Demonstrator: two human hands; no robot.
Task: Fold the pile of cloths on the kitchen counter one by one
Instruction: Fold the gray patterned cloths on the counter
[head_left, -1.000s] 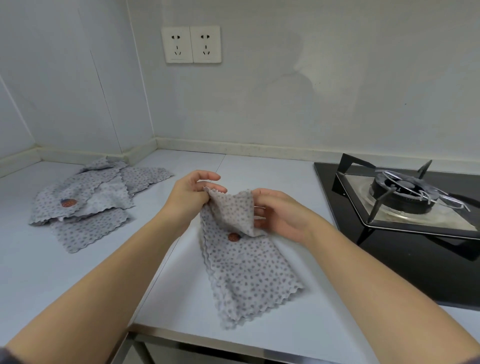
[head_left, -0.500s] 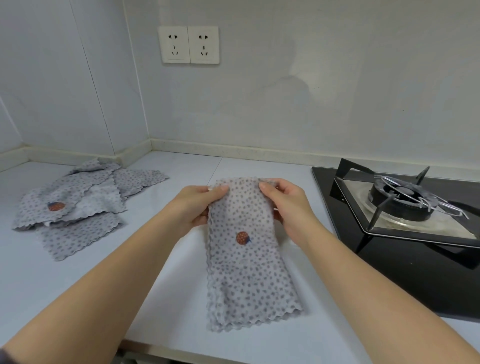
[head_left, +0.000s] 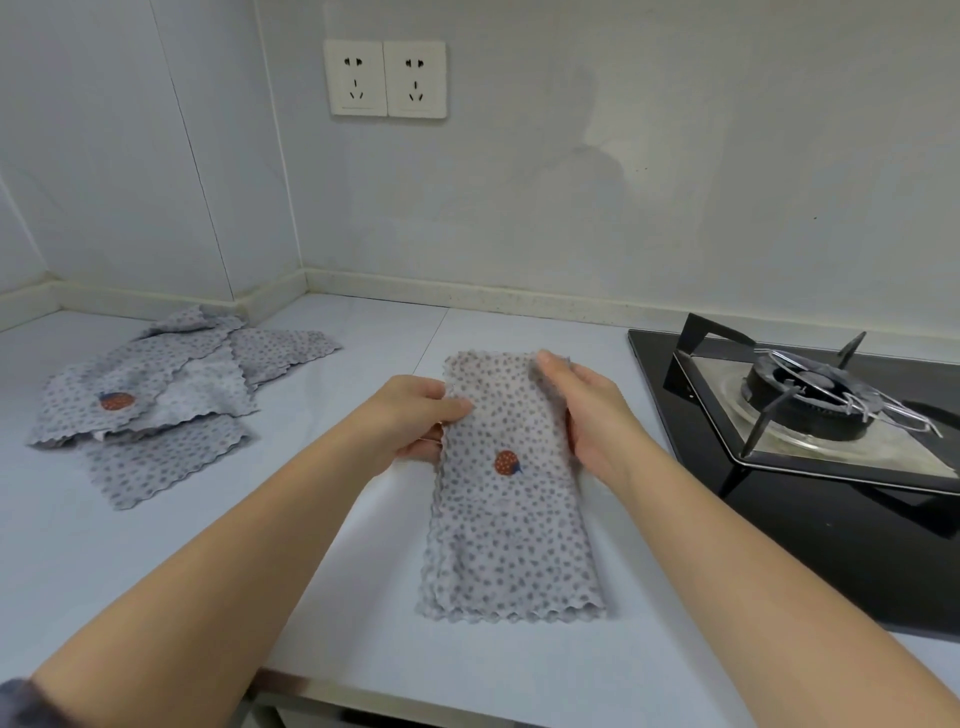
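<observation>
Dotted cloth (head_left: 511, 483): folded strip, left of gas burner (head_left: 810, 400).
Left hand (head_left: 415, 421): left edge is pinched.
Right hand (head_left: 587, 410): far corner is pinched.
Fold: corners are best matched before creasing.

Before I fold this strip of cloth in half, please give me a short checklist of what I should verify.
1. Left hand pinches the cloth at its left edge: ok.
2. Right hand holds its right edge: ok.
3. The cloth lies as a smooth strip on the counter: ok.
4. The cloth is apart from the gas stove: ok.
5. The cloth is apart from the pile: ok.
6. Hidden lower layers aligned: cannot tell.
</observation>
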